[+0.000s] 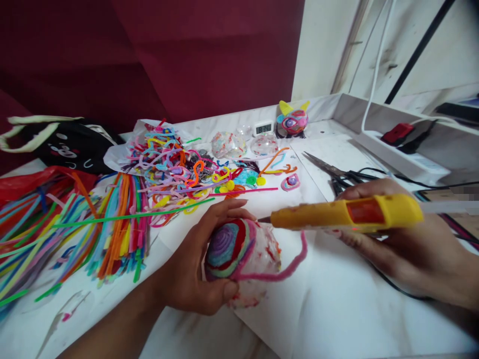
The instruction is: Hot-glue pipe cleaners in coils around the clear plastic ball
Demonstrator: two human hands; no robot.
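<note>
Right hand point(409, 252) grips glue gun point(348, 213) level, nozzle leftward at ball point(243, 252) left hand point(192, 271) clasps.

Home craft desk: heaped pipe cleaners point(112, 224), scissors point(337, 172), power strip point(404, 154).

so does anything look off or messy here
The pink pipe cleaner on the ball in the left hand is only partly wound on: its tail curls loose over the table, under the glue pen in the right hand. Behind, bent pipe cleaners lie in a tangled heap.

Digits on the clock point(263, 128) are too small to read; pipe cleaners point(33, 239) run off the left edge.
</note>
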